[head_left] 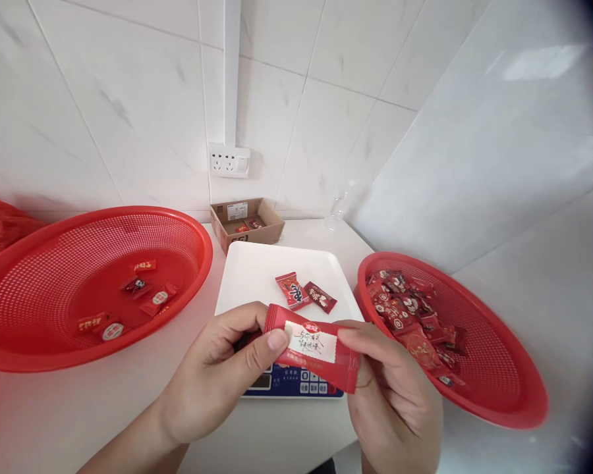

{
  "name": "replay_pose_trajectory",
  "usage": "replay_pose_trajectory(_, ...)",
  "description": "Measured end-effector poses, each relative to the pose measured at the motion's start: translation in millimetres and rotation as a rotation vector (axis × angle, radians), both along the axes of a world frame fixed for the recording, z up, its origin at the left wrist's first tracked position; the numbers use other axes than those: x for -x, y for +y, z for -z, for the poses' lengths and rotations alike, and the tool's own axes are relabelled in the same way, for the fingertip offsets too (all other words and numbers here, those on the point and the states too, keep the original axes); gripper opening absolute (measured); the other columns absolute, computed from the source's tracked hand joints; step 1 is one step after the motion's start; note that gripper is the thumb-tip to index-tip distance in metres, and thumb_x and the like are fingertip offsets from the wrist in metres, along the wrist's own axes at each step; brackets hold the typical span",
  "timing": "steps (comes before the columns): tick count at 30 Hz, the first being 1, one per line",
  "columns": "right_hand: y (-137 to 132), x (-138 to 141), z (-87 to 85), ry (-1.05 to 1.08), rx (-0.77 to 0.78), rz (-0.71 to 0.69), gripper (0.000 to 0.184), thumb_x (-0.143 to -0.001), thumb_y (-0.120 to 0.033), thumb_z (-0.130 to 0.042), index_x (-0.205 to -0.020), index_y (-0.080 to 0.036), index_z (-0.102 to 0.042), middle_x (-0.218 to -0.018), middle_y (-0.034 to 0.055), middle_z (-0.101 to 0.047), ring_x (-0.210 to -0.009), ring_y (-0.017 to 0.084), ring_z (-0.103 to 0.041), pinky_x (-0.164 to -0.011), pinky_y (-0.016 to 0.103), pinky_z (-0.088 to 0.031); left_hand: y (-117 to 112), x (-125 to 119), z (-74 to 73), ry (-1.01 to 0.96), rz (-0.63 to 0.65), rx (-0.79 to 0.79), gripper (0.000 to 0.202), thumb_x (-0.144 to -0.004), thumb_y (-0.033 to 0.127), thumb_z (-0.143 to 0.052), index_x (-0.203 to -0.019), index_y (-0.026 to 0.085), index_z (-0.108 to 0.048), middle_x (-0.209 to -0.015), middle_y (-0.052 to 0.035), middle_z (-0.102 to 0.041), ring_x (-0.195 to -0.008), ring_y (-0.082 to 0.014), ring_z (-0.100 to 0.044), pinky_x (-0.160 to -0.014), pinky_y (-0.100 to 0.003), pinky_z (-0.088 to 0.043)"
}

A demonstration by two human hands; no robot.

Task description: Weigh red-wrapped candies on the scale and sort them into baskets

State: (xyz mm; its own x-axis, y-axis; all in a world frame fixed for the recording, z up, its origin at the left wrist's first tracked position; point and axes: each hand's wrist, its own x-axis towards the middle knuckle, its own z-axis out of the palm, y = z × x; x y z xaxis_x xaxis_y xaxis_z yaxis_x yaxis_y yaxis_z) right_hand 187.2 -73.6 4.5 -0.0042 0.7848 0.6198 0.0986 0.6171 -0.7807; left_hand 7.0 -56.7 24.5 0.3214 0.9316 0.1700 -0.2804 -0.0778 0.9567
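Both my hands hold one red candy packet with a white label, just above the front of a kitchen scale. My left hand pinches its left end between thumb and fingers. My right hand grips its right end. Two small red wrapped candies lie on the scale's white tray. The scale's blue button panel shows under the packet.
A large red mesh basket on the left holds several wrapped candies. A second red basket on the right holds a heap of them. A small cardboard box, a wall socket and a clear plastic bottle stand at the back.
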Motion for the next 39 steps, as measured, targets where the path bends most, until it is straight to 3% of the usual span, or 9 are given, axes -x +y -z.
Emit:
replay_pose_trajectory(5, -0.9, 0.5, 6.4, 0.090, 0.090, 0.053, 0.035, -0.097, -0.028, -0.049, -0.131, -0.032, -0.057, -0.113, 0.0085, -0.071, -0.093, 0.024, -0.071, -0.066, 0.034, -0.059, -2.9, -0.9, 3.1, -0.004, -0.044, -0.068, 0.023, -0.089, 0.040, -0.060, -0.075, 0.021, -0.062, -0.065, 0.0049, -0.050, -0.058, -0.0065, -0.038, -0.053, -0.016, -0.035)
replay_pose_trajectory(11, 2.5, 0.0, 2.8, 0.156, 0.226, -0.174, 0.031, -0.095, -0.050, -0.045, -0.102, -0.027, -0.065, -0.080, 0.0046, -0.070, -0.067, 0.020, -0.064, -0.051, 0.029, -0.049, -3.7, -2.1, 3.9, 0.036, -0.105, -0.049, 0.026, -0.089, 0.043, -0.059, -0.076, 0.021, -0.062, -0.067, 0.0030, -0.054, -0.062, -0.0085, -0.045, -0.058, -0.018, -0.040)
replay_pose_trajectory(18, 1.3, 0.7, 3.1, 0.088, 0.292, -0.184, 0.019, -0.095, -0.037, -0.051, -0.088, -0.025, -0.064, -0.071, 0.0009, -0.065, -0.061, 0.015, -0.056, -0.055, 0.026, -0.046, -4.5, -0.2, 3.6, 0.046, -0.092, -0.065, 0.024, -0.089, 0.041, -0.059, -0.077, 0.021, -0.063, -0.069, 0.0031, -0.057, -0.063, -0.0083, -0.045, -0.058, -0.017, -0.040)
replay_pose_trajectory(25, -0.6, 1.8, -0.1, 0.085, 0.248, -0.084, 0.023, -0.092, -0.034, -0.056, -0.074, -0.022, -0.060, -0.054, -0.0030, -0.052, -0.044, 0.010, -0.040, -0.041, 0.023, -0.033, -3.2, -3.4, 4.0, -0.022, -0.077, -0.048, 0.022, -0.090, 0.037, -0.060, -0.075, 0.021, -0.060, -0.066, 0.0052, -0.053, -0.061, -0.0058, -0.043, -0.056, -0.013, -0.039)
replay_pose_trajectory(29, -1.2, 2.3, -1.4, 0.091, 0.244, -0.093, 0.022, -0.092, -0.034, -0.056, -0.075, -0.022, -0.061, -0.052, -0.0042, -0.049, -0.042, 0.009, -0.037, -0.039, 0.022, -0.030, -5.5, -6.6, 4.2, -0.152, -0.090, -0.090, 0.002, -0.091, 0.028, -0.060, -0.091, 0.030, -0.059, -0.070, 0.0083, -0.058, -0.059, -0.0034, -0.047, -0.055, -0.009, -0.041)
replay_pose_trajectory(30, -1.2, 2.1, -1.1, 0.096, 0.248, -0.103, 0.021, -0.093, -0.033, -0.055, -0.076, -0.022, -0.061, -0.053, -0.0042, -0.050, -0.042, 0.009, -0.038, -0.039, 0.022, -0.030, -6.0, -6.8, 4.3, -0.162, -0.105, -0.117, 0.012, -0.091, 0.026, -0.059, -0.100, 0.035, -0.059, -0.074, 0.0083, -0.060, -0.062, -0.0036, -0.051, -0.058, -0.009, -0.043)
replay_pose_trajectory(34, -1.2, 0.2, 1.0, 0.115, 0.258, -0.107, 0.018, -0.094, -0.031, -0.054, -0.081, -0.023, -0.064, -0.061, -0.0016, -0.061, -0.050, 0.011, -0.051, -0.043, 0.021, -0.040, -7.5, -3.4, 4.5, 0.045, -0.200, -0.357, 0.037, -0.089, 0.020, -0.060, -0.119, 0.042, -0.058, -0.094, 0.0045, -0.068, -0.082, -0.0075, -0.062, -0.072, -0.013, -0.050)
replay_pose_trajectory(36, -1.6, -0.4, 0.6, 0.119, 0.257, -0.094, 0.017, -0.094, -0.031, -0.054, -0.084, -0.024, -0.065, -0.064, -0.0012, -0.063, -0.054, 0.012, -0.056, -0.046, 0.021, -0.044, -7.8, -0.7, 4.3, 0.189, -0.219, -0.479, 0.035, -0.085, 0.017, -0.063, -0.114, 0.037, -0.062, -0.092, 0.0030, -0.068, -0.075, -0.0081, -0.062, -0.067, -0.014, -0.050)
replay_pose_trajectory(39, -2.8, 0.5, -3.7, 0.134, 0.236, -0.069, 0.011, -0.093, -0.032, -0.058, -0.090, -0.027, -0.067, -0.064, -0.0025, -0.064, -0.053, 0.011, -0.058, -0.046, 0.020, -0.046, -8.6, 1.1, 3.3, 0.265, -0.241, -0.503, 0.030, -0.083, 0.015, -0.064, -0.107, 0.034, -0.063, -0.087, 0.0039, -0.068, -0.062, -0.0070, -0.057, -0.056, -0.015, -0.047)
